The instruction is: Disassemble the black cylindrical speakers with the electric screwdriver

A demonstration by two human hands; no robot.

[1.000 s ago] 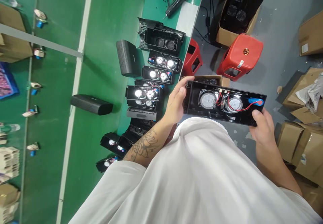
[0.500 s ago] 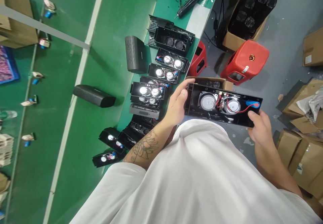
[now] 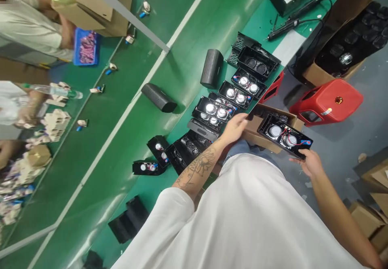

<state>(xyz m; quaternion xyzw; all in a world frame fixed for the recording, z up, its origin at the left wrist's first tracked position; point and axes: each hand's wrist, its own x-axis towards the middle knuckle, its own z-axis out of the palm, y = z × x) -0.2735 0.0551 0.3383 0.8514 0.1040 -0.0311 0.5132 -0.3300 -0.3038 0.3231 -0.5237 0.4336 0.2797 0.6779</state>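
Observation:
My right hand (image 3: pixel 311 162) grips the lower right end of a black speaker housing (image 3: pixel 282 136). Two round silver drivers, red wires and a blue part show inside its open side. The housing is tilted over an open cardboard box (image 3: pixel 253 126) with dark parts in it. My left hand (image 3: pixel 235 128) is off the housing, beside the bench edge, its fingers stretched out and nothing seen in them. Close to that hand, several similar housings (image 3: pixel 214 109) with drivers lie on the green bench (image 3: pixel 184 111).
Electric screwdrivers (image 3: pixel 283 29) lie at the bench's far end. Two closed black speakers (image 3: pixel 212 68) stand on the bench. A red stool (image 3: pixel 329 102) and a carton of black parts (image 3: pixel 321 68) are on the floor. People work across the bench at left, near a blue tray (image 3: pixel 86 47).
My left hand has let go of the housing and moved towards the bench. The housing, now in my right hand alone, has tilted. The view has swung left, bringing co-workers into sight.

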